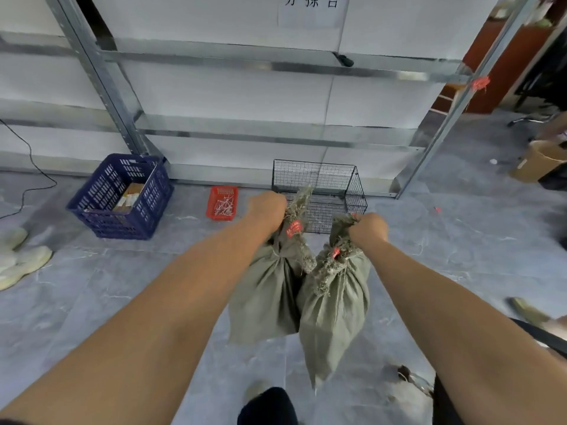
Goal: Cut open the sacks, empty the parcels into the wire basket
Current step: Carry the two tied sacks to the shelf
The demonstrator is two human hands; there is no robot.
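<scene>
Two grey-green woven fabric sacks, the left sack (264, 302) and the right sack (334, 308), hanging side by side above the grey tiled floor (122, 286), sides touching, necks tied shut, a small red tag (294, 228) at each knot. Frayed, bunched neck of the left sack gripped in the left hand (268, 207), fingers curled tight round the cloth, body of the bag straight below the fist. Gathered top of the right sack clenched the same way in the right hand (369, 227), bag drooping beneath it and reaching lower in the view. Both forearms bare and stretched forward. Just beyond the two fists, on the floor at the foot of a grey metal shelf rack (245, 130): black wire basket (352, 191), open-topped. Left of it a small red plastic tray (222, 204) with thin pale pieces, too small to name; further left a dark blue slatted plastic crate (122, 197). Pale shoes (18, 259) at the far left edge, brown cardboard box (540, 161) at the far right.
</scene>
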